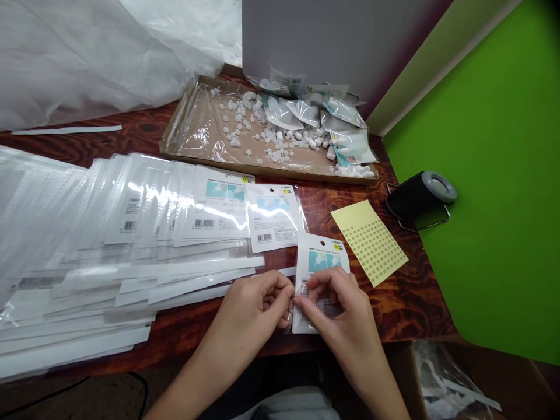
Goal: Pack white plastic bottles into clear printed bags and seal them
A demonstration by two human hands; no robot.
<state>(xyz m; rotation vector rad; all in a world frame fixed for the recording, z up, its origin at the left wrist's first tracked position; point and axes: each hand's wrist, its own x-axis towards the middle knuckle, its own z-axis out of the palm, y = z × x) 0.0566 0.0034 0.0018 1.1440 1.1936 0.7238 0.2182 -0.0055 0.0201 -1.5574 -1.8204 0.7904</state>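
Packet [322, 261] with a printed card is positioned near the near edge of the tabletop [422, 303], directly between and under the person's two hands. Its long axis runs near to far, with the hole-punched end at the far side and the near end below the fingers. Whether its underside rests fully on the wood cannot be confirmed.

Left hand [258, 302] is located to the left of the packet, at its left long edge. Thumb and forefinger tips are together; any film pinched between them is too small to verify. Right hand [346, 304] comes in from the right and covers part of the packet's near half. Its thumb and forefinger are curved, with card showing in the gap, and the thumb tip reaches across to the left edge; whether they grip cannot be told. Right hand is judged the nearer of the two to the packet's middle, left hand the nearer to its left edge. The fingertips of both hands are close to each other along that edge.

A second packet [274, 217] lies to the far left, just beside. A yellow sticker sheet [370, 242] lies to the right.
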